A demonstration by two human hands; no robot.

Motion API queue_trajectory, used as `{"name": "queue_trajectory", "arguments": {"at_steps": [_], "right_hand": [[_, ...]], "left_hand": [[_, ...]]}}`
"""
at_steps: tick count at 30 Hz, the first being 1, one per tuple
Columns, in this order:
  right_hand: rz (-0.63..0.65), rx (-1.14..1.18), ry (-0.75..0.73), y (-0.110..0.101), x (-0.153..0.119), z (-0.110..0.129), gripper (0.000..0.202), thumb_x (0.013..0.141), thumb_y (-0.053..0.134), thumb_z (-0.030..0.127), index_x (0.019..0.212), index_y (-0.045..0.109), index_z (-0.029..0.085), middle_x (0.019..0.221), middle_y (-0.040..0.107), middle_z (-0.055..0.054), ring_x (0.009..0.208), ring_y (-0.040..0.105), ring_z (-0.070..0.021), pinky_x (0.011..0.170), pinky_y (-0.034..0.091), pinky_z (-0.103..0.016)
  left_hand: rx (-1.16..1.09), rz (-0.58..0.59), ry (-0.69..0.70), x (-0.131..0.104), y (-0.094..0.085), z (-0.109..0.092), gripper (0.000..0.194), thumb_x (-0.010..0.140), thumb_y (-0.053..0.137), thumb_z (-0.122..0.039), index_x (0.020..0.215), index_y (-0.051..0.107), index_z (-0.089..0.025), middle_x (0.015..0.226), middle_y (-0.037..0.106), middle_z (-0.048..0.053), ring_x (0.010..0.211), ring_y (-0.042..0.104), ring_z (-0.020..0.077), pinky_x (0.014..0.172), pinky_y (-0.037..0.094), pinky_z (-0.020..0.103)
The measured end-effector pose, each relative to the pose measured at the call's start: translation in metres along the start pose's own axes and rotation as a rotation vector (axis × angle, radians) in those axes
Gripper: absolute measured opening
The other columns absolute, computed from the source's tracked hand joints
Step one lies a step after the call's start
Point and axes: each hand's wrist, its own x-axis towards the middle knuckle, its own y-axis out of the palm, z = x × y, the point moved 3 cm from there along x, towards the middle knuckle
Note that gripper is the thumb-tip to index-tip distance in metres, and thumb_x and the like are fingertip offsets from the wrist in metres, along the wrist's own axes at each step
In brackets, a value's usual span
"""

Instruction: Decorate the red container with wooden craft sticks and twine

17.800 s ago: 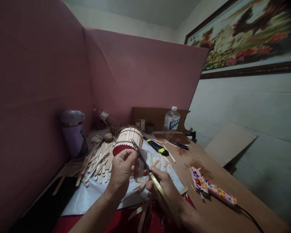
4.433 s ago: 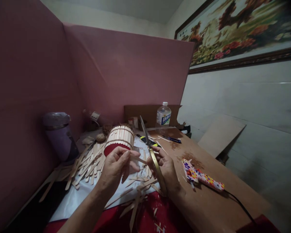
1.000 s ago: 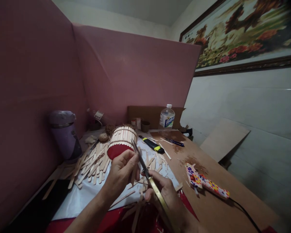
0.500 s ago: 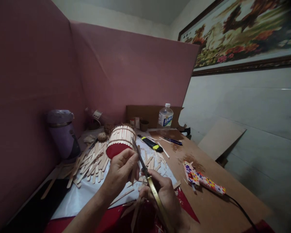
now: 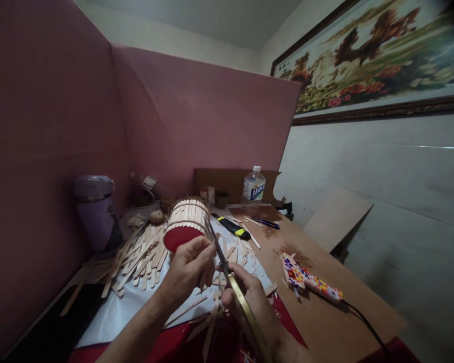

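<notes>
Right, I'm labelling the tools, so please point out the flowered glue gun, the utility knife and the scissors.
Flowered glue gun point(image 5: 324, 289): head view, on its patterned handle.
Utility knife point(image 5: 231, 226): head view, on the middle of its black body.
Scissors point(image 5: 241, 298): head view, on the gold-coloured handle.

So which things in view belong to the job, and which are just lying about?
Job, by the look of it:
scissors, in the right hand
loose wooden sticks
stick-covered cylinder
probably glue gun and utility knife

Likely just lying about:
purple tumbler
plastic bottle
</notes>
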Motion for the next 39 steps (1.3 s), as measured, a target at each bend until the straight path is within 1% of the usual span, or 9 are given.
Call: {"name": "queue_trajectory", "arguments": {"at_steps": [7, 13, 16, 20, 26, 29, 31, 34, 39], "right_hand": [[-0.071, 0.169, 0.059, 0.007, 0.003, -0.009, 0.059, 0.06, 0.07, 0.064, 0.092, 0.06, 0.015, 0.061, 0.047, 0.004, 0.051, 0.035, -0.0073, 0.045, 0.029, -0.018], [-0.118, 0.162, -0.002, 0.005, 0.004, -0.019, 0.058, 0.059, 0.073, 0.061, 0.092, 0.06, 0.016, 0.063, 0.053, 0.003, 0.054, 0.04, -0.0088, 0.048, 0.032, -0.019], [-0.14, 0.208, 0.038, 0.006, 0.006, -0.025, 0.062, 0.054, 0.075, 0.062, 0.093, 0.059, 0.016, 0.059, 0.054, 0.003, 0.05, 0.042, -0.009, 0.047, 0.033, -0.02], [-0.245, 0.186, 0.041, 0.0, 0.007, -0.025, 0.065, 0.055, 0.074, 0.062, 0.098, 0.059, 0.015, 0.059, 0.053, 0.004, 0.051, 0.043, -0.0099, 0.047, 0.036, -0.021], [-0.453, -0.059, -0.002, -0.043, 0.016, -0.001, 0.05, 0.067, 0.07, 0.051, 0.1, 0.061, 0.014, 0.069, 0.056, 0.001, 0.057, 0.048, -0.0111, 0.051, 0.039, -0.021], [-0.499, -0.192, -0.059, -0.069, 0.026, 0.007, 0.045, 0.068, 0.069, 0.045, 0.1, 0.061, 0.014, 0.078, 0.064, -0.004, 0.067, 0.057, -0.0159, 0.059, 0.044, -0.024], [-0.472, -0.309, -0.027, -0.08, 0.033, 0.004, 0.044, 0.068, 0.069, 0.041, 0.102, 0.06, 0.015, 0.083, 0.066, -0.006, 0.071, 0.061, -0.0178, 0.063, 0.046, -0.026], [-0.387, -0.613, 0.149, -0.084, 0.041, -0.006, 0.036, 0.067, 0.067, 0.035, 0.097, 0.063, 0.015, 0.081, 0.069, -0.007, 0.073, 0.064, -0.0198, 0.063, 0.046, -0.027], [-0.257, -1.122, 0.287, -0.067, 0.054, -0.015, 0.032, 0.078, 0.053, 0.032, 0.099, 0.065, 0.013, 0.096, 0.07, -0.014, 0.086, 0.065, -0.0239, 0.065, 0.045, -0.028]], "left_hand": [[-0.011, -0.011, -0.032, 0.001, 0.001, 0.002, 0.034, 0.079, 0.056, -0.048, 0.068, 0.047, -0.017, 0.041, 0.051, -0.004, 0.031, 0.035, 0.0041, 0.034, 0.02, 0.015], [-0.004, -0.018, -0.024, -0.001, 0.001, -0.002, 0.033, 0.08, 0.056, -0.047, 0.069, 0.048, -0.016, 0.041, 0.051, -0.004, 0.031, 0.035, 0.0039, 0.034, 0.019, 0.015], [0.004, -0.032, -0.004, -0.001, 0.001, -0.003, 0.035, 0.078, 0.057, -0.048, 0.068, 0.048, -0.017, 0.039, 0.05, -0.004, 0.031, 0.033, 0.0041, 0.033, 0.019, 0.015], [0.045, 0.018, -0.021, 0.004, 0.001, 0.009, 0.037, 0.077, 0.056, -0.051, 0.066, 0.046, -0.018, 0.037, 0.047, -0.005, 0.03, 0.033, 0.0053, 0.033, 0.019, 0.016], [0.218, -0.074, -0.066, 0.01, 0.0, 0.04, 0.027, 0.08, 0.053, -0.041, 0.068, 0.052, -0.017, 0.043, 0.052, -0.003, 0.035, 0.041, 0.0087, 0.037, 0.028, 0.018], [0.298, -0.087, 0.021, 0.01, 0.0, 0.043, 0.018, 0.077, 0.057, -0.027, 0.088, 0.062, -0.014, 0.066, 0.064, 0.004, 0.059, 0.058, 0.0148, 0.055, 0.043, 0.024], [0.413, -0.074, 0.147, 0.008, 0.001, 0.042, 0.033, 0.073, 0.057, -0.016, 0.107, 0.061, -0.016, 0.094, 0.067, 0.01, 0.085, 0.061, 0.0198, 0.074, 0.047, 0.03], [0.657, -0.081, 0.339, 0.006, 0.001, 0.041, 0.043, 0.072, 0.054, -0.007, 0.112, 0.061, -0.021, 0.119, 0.058, 0.01, 0.11, 0.05, 0.0244, 0.092, 0.041, 0.04], [0.821, -0.037, 0.4, 0.006, 0.003, 0.044, 0.031, 0.078, 0.051, -0.01, 0.104, 0.063, -0.02, 0.11, 0.061, 0.01, 0.103, 0.051, 0.0244, 0.088, 0.045, 0.044]]}}
